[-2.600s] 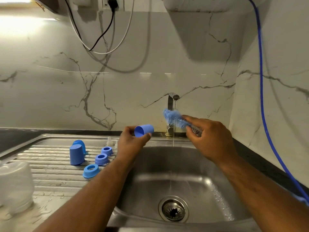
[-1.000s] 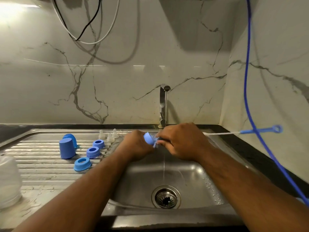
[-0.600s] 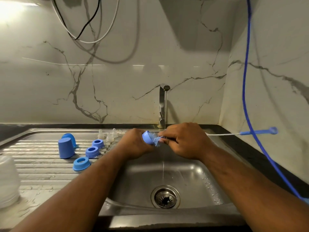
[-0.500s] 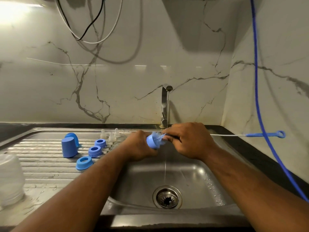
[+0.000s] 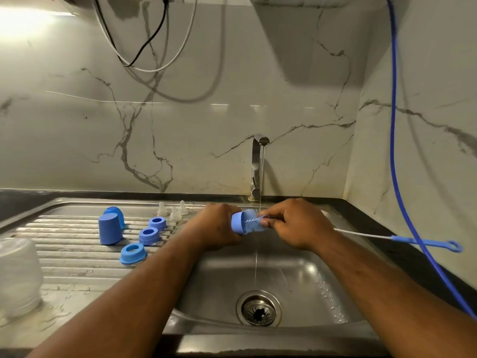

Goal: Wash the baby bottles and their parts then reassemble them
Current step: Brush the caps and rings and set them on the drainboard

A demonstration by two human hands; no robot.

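Note:
My left hand grips a blue bottle cap over the sink basin, its open mouth facing right. My right hand pinches the wire stem of a bottle brush. The blue bristles sit partly inside the cap. The brush's white wire and blue loop handle stick out to the right. A thin stream of water falls from the tap just beside the cap.
On the ribbed drainboard stand two blue caps, three blue collar rings and three clear teats. A clear bottle stands at the far left. The sink drain lies below. A blue hose hangs at right.
Earlier my hands were apart, cap in the left and brush in the right. They came together under the tap, and the bristles have slid a little out of the cap.

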